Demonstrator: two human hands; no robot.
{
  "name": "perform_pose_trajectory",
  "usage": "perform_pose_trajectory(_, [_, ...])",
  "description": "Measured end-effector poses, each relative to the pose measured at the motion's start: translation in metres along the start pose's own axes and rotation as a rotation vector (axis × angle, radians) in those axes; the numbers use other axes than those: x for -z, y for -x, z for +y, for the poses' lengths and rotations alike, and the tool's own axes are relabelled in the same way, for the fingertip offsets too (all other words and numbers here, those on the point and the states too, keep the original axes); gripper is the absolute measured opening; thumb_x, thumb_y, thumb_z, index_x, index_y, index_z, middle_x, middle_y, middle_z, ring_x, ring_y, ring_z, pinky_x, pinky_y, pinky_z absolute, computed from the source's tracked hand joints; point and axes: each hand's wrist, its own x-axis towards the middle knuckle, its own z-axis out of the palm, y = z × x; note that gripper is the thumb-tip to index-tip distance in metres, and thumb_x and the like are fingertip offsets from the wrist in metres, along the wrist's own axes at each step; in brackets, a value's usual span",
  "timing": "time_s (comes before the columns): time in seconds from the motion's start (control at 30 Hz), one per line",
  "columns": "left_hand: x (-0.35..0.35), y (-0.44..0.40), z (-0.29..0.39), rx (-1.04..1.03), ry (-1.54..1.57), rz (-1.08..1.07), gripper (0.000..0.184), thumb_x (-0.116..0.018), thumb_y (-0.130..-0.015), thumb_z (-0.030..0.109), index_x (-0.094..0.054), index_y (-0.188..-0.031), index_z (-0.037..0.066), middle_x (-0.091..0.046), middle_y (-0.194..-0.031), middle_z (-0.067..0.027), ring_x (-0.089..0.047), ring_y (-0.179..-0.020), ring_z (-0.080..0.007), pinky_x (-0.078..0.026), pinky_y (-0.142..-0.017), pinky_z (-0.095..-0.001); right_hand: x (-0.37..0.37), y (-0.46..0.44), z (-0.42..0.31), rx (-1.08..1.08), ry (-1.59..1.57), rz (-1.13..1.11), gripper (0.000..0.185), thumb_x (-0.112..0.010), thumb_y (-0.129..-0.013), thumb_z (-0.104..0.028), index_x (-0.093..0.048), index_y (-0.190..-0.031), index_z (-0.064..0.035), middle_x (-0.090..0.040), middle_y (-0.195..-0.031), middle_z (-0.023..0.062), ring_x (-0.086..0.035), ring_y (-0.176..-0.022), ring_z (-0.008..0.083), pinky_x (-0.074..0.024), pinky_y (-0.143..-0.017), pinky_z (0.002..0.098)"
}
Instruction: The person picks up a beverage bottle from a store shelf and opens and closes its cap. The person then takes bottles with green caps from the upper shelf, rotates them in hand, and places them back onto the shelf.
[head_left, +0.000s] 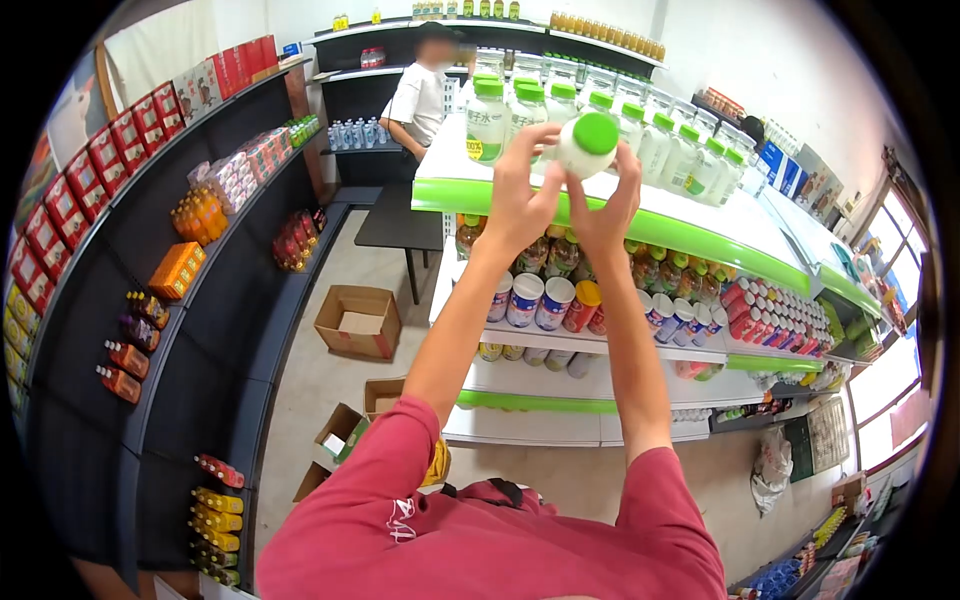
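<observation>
Head view: a white shelf unit (455,196) with green edging carries green-capped bottles (655,152) standing on top. In front of them, the left hand (524,188) and right hand (606,208) hold one white bottle (577,154), fingers partly curled around its sides, its green cap (596,132) facing the camera.

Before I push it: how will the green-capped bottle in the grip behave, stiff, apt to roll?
The held bottle is probably stiff; similar bottles on the shelf keep their shape. Laid down, it may roll, given its round cap and body.
</observation>
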Motion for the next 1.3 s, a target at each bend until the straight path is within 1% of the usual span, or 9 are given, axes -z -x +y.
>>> perform_pose_trajectory(0.23, [0.055, 0.097, 0.097, 0.102, -0.103, 0.081, 0.060, -0.028, -0.104, 0.043, -0.065, -0.116, -0.004, -0.066, -0.127, -0.0225, -0.063, -0.118, -0.0318, -0.045, -0.105, -0.0418, 0.059, 0.062, -0.141, -0.305, -0.517, -0.378, 0.072, -0.082, -0.078, -0.011, -0.048, -0.139, 0.0035, -0.061, -0.129, 0.0230, -0.063, -0.114, 0.0364, -0.0490, -0.098, 0.0439])
perform_pose_trajectory(0.3, [0.062, 0.125, 0.117, 0.207, -0.122, 0.167, 0.056, -0.029, -0.103, 0.035, -0.067, -0.112, -0.005, -0.069, -0.121, -0.0266, -0.066, -0.113, -0.0390, -0.048, -0.102, -0.0472, 0.065, 0.087, -0.169, -0.464, -0.650, -0.428, 0.075, -0.080, -0.080, -0.016, -0.044, -0.142, 0.0049, -0.059, -0.130, 0.0238, -0.062, -0.115, 0.0371, -0.0474, -0.101, 0.0444])
perform_pose_trajectory(0.47, [0.065, 0.159, 0.135, 0.424, -0.193, 0.184, 0.055, -0.037, -0.103, 0.036, -0.066, -0.123, -0.006, -0.071, -0.121, -0.0214, -0.068, -0.112, -0.0343, -0.050, -0.098, -0.0398, 0.062, 0.122, -0.195, -0.903, -0.929, -0.528, 0.077, -0.064, -0.094, -0.038, -0.029, -0.150, 0.0029, -0.045, -0.137, 0.0135, -0.043, -0.131, 0.0247, -0.0322, -0.113, 0.0395])
perform_pose_trajectory(0.57, [0.051, 0.171, 0.135, 0.466, -0.322, 0.239, 0.057, -0.039, -0.103, 0.041, -0.064, -0.129, -0.004, -0.070, -0.115, -0.0130, -0.064, -0.107, -0.0184, -0.049, -0.093, -0.0330, 0.067, 0.102, -0.196, -1.121, -1.118, -0.445, 0.065, -0.055, -0.095, -0.046, -0.041, -0.139, -0.0014, -0.050, -0.126, 0.0109, -0.046, -0.121, 0.0206, -0.0357, -0.105, 0.0341])
perform_pose_trajectory(0.77, [0.009, 0.196, 0.141, 0.531, -0.341, 0.171, 0.060, -0.043, -0.102, 0.045, -0.060, -0.131, -0.005, -0.068, -0.121, -0.0163, -0.064, -0.109, -0.0215, -0.048, -0.097, -0.0347, 0.100, 0.123, -0.171, -1.236, -1.059, -0.390, 0.057, -0.055, -0.090, -0.046, -0.051, -0.124, -0.0014, -0.052, -0.114, 0.0069, -0.049, -0.111, 0.0178, -0.0379, -0.099, 0.0313])
perform_pose_trajectory(0.8, [0.000, 0.199, 0.146, 0.544, -0.184, 0.187, 0.048, -0.049, -0.100, 0.031, -0.058, -0.133, -0.003, -0.060, -0.138, -0.0226, -0.057, -0.131, -0.0346, -0.042, -0.110, -0.0417, 0.108, 0.121, -0.165, -1.252, -1.061, -0.405, 0.060, -0.056, -0.088, -0.049, -0.052, -0.123, -0.0013, -0.053, -0.112, 0.0061, -0.050, -0.109, 0.0169, -0.0391, -0.097, 0.0305])
perform_pose_trajectory(1.0, [-0.054, 0.220, 0.163, 0.710, -0.109, 0.137, 0.059, -0.046, -0.098, 0.037, -0.050, -0.142, -0.003, -0.042, -0.157, -0.0215, -0.037, -0.148, -0.0325, -0.025, -0.123, -0.0438, 0.161, 0.134, -0.138, -1.414, -1.114, -0.375, 0.064, -0.058, -0.084, -0.051, -0.053, -0.122, -0.0008, -0.054, -0.114, 0.0065, -0.052, -0.109, 0.0167, -0.0397, -0.097, 0.0309])
perform_pose_trajectory(1.1, [-0.074, 0.229, 0.164, 0.716, -0.096, 0.112, 0.057, -0.046, -0.098, 0.035, -0.051, -0.141, -0.002, -0.040, -0.159, -0.0219, -0.037, -0.148, -0.0330, -0.026, -0.122, -0.0440, 0.185, 0.166, -0.117, -1.366, -1.195, -0.387, 0.072, -0.060, -0.087, -0.044, -0.048, -0.144, -0.0021, -0.057, -0.135, 0.0097, -0.055, -0.129, 0.0257, -0.0424, -0.110, 0.0406])
perform_pose_trajectory(1.3, [-0.093, 0.241, 0.172, 0.727, -0.200, 0.071, 0.058, -0.045, -0.099, 0.036, -0.047, -0.143, -0.002, -0.037, -0.160, -0.0237, -0.037, -0.148, -0.0348, -0.027, -0.121, -0.0450, 0.204, 0.169, -0.111, -1.309, -1.187, -0.406, 0.068, -0.058, -0.088, -0.044, -0.051, -0.139, 0.0003, -0.057, -0.136, 0.0131, -0.056, -0.127, 0.0265, -0.0433, -0.108, 0.0393])
